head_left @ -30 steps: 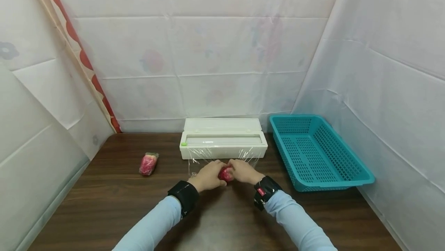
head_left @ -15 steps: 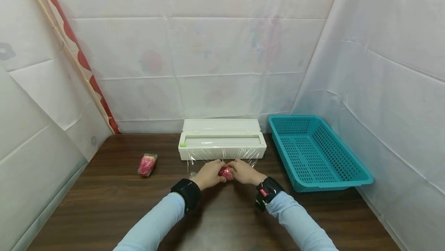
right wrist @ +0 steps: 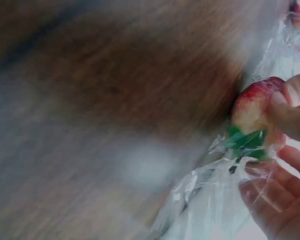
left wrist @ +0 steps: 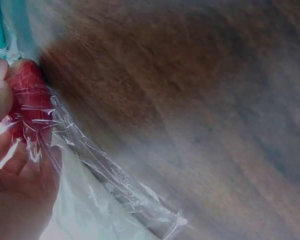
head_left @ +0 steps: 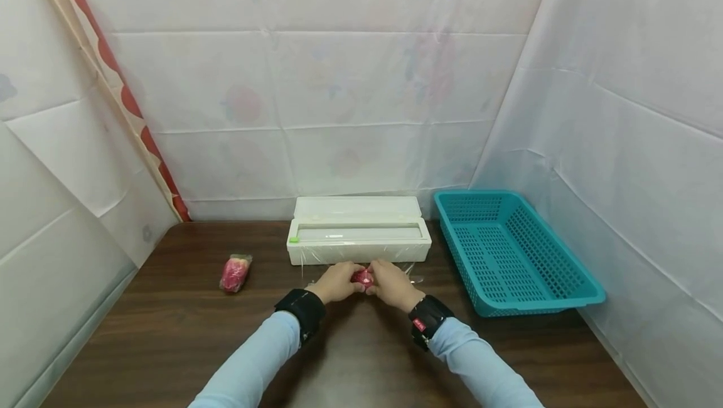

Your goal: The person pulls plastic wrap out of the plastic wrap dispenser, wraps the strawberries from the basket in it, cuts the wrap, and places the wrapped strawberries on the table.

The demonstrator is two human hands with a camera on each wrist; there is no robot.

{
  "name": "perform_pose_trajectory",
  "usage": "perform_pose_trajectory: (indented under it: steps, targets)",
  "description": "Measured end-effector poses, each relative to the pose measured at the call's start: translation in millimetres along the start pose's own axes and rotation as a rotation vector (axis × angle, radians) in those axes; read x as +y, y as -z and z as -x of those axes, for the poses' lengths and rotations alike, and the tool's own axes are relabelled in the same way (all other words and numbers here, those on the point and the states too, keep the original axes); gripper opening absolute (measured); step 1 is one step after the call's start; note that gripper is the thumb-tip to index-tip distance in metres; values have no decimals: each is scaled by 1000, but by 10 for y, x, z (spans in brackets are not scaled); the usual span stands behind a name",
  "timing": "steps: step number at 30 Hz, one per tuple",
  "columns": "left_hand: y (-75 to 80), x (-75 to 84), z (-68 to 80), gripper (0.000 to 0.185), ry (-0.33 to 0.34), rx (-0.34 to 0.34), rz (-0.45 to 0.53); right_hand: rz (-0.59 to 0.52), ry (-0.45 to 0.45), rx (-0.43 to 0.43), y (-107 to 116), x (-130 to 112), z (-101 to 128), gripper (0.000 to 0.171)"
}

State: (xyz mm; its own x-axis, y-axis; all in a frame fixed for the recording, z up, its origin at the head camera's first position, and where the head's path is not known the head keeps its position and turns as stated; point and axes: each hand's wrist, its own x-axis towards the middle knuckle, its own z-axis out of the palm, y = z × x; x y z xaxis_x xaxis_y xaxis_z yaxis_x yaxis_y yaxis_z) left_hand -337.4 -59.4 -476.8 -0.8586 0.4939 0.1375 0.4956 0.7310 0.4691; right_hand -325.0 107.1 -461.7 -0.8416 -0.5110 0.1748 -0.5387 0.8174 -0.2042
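My left hand (head_left: 337, 282) and right hand (head_left: 393, 285) hold a red fruit (head_left: 363, 279) between their fingertips, close in front of the white cling film box (head_left: 359, 252). Seen from the right wrist, the fruit (right wrist: 255, 107) is red and yellow with green leaves (right wrist: 247, 142) at one end. Clear cling film (left wrist: 115, 175) covers it, creased and shiny, and trails past my left hand (left wrist: 22, 200) in the left wrist view. Thumbs and fingers curl round opposite ends of the fruit. The film still runs to the box's front edge.
To the left on the brown wooden table (head_left: 169, 332) lies a film-wrapped red and yellow item (head_left: 235, 273). A teal plastic basket (head_left: 511, 263) stands at the right. The box lid (head_left: 357, 207) is raised against the white sheet wall (head_left: 339, 81).
Both hands have shifted slightly closer to the box with the fruit, and less stretched film shows between them and the box. The right hand's fingers have changed their hold. The view has tilted slightly.
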Motion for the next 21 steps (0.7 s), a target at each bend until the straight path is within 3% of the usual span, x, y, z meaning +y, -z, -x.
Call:
perform_pose_trajectory:
  steps: [7, 11, 14, 18, 21]
  targets:
    - [35, -24, -1, 40, 4, -8, 44, 35, -36, -17, 25, -37, -90, 29]
    - [93, 19, 36, 37, -20, 83, 18, 66, -49, -32, 52, -38, -103, 26]
    - [105, 56, 47, 27, -75, 149, -42, 70, -60, -36, 70, -23, -103, 25]
    - [79, 73, 58, 18, -133, 194, -128, 77, -35, -17, 77, -14, -110, 26]
    - [58, 64, 66, 18, -133, 226, -167, 119, 8, 13, 60, -21, -121, 23]
